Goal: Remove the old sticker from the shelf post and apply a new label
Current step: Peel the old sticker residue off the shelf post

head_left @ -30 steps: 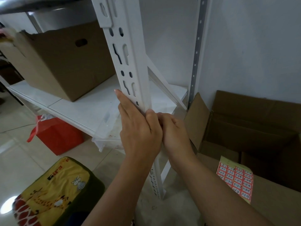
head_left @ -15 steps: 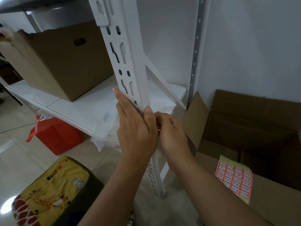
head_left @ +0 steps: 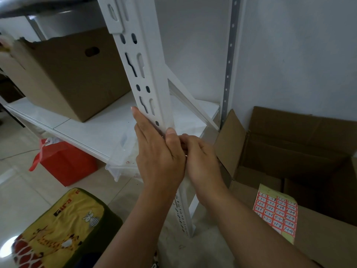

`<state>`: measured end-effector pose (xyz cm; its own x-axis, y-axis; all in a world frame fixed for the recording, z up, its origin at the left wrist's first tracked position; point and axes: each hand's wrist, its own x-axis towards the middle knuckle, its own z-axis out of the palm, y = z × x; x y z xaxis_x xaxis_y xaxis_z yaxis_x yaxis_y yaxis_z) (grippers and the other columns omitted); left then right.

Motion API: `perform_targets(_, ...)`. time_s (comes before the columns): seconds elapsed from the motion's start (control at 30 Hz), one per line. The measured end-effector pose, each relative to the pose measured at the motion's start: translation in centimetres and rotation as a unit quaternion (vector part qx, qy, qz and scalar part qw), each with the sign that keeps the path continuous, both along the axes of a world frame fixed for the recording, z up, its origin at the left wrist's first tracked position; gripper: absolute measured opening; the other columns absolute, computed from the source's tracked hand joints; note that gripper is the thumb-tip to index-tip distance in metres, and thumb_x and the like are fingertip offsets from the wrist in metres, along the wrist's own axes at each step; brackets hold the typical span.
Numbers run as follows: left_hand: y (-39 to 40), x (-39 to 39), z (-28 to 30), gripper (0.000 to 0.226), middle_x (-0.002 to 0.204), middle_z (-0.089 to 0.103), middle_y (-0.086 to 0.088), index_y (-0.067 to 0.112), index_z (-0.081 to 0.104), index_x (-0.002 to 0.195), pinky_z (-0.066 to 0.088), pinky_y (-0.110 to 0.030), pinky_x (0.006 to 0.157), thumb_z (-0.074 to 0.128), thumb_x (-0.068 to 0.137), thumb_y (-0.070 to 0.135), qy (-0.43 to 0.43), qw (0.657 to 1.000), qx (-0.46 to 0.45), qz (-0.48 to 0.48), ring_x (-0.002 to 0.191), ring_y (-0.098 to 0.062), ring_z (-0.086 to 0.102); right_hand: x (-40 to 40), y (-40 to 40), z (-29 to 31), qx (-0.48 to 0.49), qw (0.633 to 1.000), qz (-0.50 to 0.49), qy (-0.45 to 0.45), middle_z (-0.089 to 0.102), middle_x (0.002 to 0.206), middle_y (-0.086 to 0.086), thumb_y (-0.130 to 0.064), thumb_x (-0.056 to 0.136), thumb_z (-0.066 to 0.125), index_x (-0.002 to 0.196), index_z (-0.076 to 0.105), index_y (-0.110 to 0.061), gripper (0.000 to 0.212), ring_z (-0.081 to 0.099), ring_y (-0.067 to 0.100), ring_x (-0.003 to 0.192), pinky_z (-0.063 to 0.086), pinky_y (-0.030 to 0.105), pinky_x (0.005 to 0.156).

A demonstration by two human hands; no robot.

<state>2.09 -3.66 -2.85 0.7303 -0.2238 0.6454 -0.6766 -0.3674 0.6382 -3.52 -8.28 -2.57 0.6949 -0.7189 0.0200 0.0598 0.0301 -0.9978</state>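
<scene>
the white shelf post (head_left: 149, 78) runs up and slightly left through the middle of the view, its long axis nearly upright, slotted face toward the shelves, smooth narrow face toward the person. the left hand (head_left: 158, 157) lies flat along the post's left edge, fingers straight and pointing up the post, thumb pressed at the front corner, bracing it rather than gripping it. the right hand (head_left: 201, 157) is tucked in just to the right, touching the left thumb, its fingers curled in toward the post's right side; it seems to be picking or pinching at something there, but what sits between the fingertips is hidden behind the left hand, so i cannot tell whether it has hold of anything. the old sticker itself is not visible; by my guess it is on the post face just under those curled fingers, which makes the right hand the nearer one, and any peel would have to run along the post's length, up or down. the sheet of new labels (head_left: 275, 213) lies on a cardboard box flap (head_left: 328, 238) well off to the right and lower (the right hand's side): red-orange stickers with handwritten codes such as "5-2-2", "5-3-4" and "7-4-4", some too small to be sure of. a cushion (head_left: 58, 229) at lower left shows cartoon giraffes and a zebra; its lettering is unreadable.
</scene>
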Motion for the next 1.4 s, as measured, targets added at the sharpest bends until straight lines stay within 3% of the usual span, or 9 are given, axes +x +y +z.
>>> perform_targets(0.2,0.05,0.11,-0.19,0.072,0.135,0.039,-0.012,0.004,0.001,0.153,0.036,0.001,0.063,0.025,0.092,0.034,-0.001,1.0,-0.004,-0.006,0.088,0.008,0.029,0.05,0.05,0.03,-0.005,1.0,-0.004,0.003,0.063,0.093,0.026,-0.03,0.097,0.042,0.094,0.062,0.007,0.042,0.059,0.038,0.09,0.049,0.053,0.08)
perform_targets(0.37,-0.12,-0.15,0.07,0.065,0.135,0.03,0.009,0.008,0.01,0.152,0.029,0.009,0.074,0.034,0.095,0.026,0.009,0.998,-0.044,-0.033,0.099,0.035,0.025,0.13,0.14,0.01,-0.007,1.0,-0.007,-0.006,0.061,0.092,0.029,-0.03,0.097,0.041,0.094,0.059,0.01,0.044,0.058,0.041,0.09,0.049,0.055,0.079)
perform_targets(0.63,-0.02,-0.14,0.67,0.062,0.122,0.037,0.013,0.014,0.024,0.141,0.037,-0.008,0.059,0.026,0.086,0.044,0.03,0.996,-0.065,-0.045,0.084,0.003,0.042,0.36,0.16,-0.27,-0.012,1.0,-0.012,-0.002,0.062,0.089,0.027,-0.03,0.096,0.042,0.09,0.06,0.008,0.042,0.059,0.042,0.089,0.05,0.056,0.077)
perform_targets(0.73,0.3,0.04,0.48,0.064,0.125,0.041,0.003,0.009,0.024,0.142,0.036,0.001,0.063,0.028,0.085,0.038,0.02,0.998,-0.042,-0.052,0.085,0.002,0.039,0.35,0.17,-0.35,-0.006,1.0,-0.017,0.003,0.064,0.091,0.023,-0.03,0.096,0.043,0.091,0.062,0.005,0.04,0.06,0.038,0.091,0.05,0.057,0.082)
perform_targets(0.87,0.48,0.3,0.17,0.065,0.117,0.024,0.024,0.012,0.018,0.145,0.037,0.002,0.066,0.032,0.085,0.032,0.001,0.998,-0.032,-0.059,0.092,0.016,0.042,0.34,0.27,-0.17,-0.011,1.0,-0.012,-0.002,0.063,0.093,0.026,-0.03,0.097,0.042,0.093,0.061,0.007,0.041,0.059,0.041,0.093,0.048,0.06,0.082)
perform_targets(0.93,0.42,0.28,0.2,0.064,0.12,0.025,0.021,0.01,0.018,0.146,0.036,0.003,0.069,0.034,0.087,0.031,0.006,0.997,-0.038,-0.06,0.097,0.022,0.039,0.28,0.29,-0.11,-0.012,1.0,-0.012,-0.003,0.063,0.093,0.026,-0.029,0.097,0.042,0.094,0.061,0.008,0.042,0.059,0.04,0.093,0.048,0.059,0.083)
perform_targets(1.07,0.15,0.15,0.52,0.063,0.132,0.038,0.007,0.013,0.018,0.146,0.036,-0.003,0.06,0.032,0.089,0.036,0.016,0.998,-0.036,-0.048,0.09,0.004,0.042,0.25,0.24,-0.14,-0.012,1.0,-0.009,-0.002,0.061,0.092,0.028,-0.029,0.097,0.041,0.093,0.059,0.01,0.043,0.057,0.041,0.09,0.049,0.054,0.077)
perform_targets(1.27,0.4,-0.01,0.43,0.067,0.129,0.035,0.009,0.012,0.015,0.148,0.035,-0.007,0.057,0.038,0.088,0.027,0.009,0.999,-0.015,-0.041,0.091,0.003,0.04,0.33,0.16,-0.23,-0.008,1.0,-0.009,0.0,0.065,0.089,0.023,-0.029,0.098,0.043,0.091,0.063,0.006,0.041,0.061,0.036,0.088,0.052,0.05,0.075)
perform_targets(1.4,0.53,0.21,0.29,0.072,0.138,0.036,-0.003,0.009,0.009,0.151,0.038,0.002,0.07,0.04,0.088,0.023,0.005,0.999,-0.003,-0.043,0.09,0.005,0.036,0.24,0.27,-0.08,-0.004,1.0,-0.01,-0.012,0.062,0.092,0.028,-0.029,0.098,0.042,0.093,0.061,0.008,0.042,0.058,0.041,0.092,0.049,0.054,0.079)
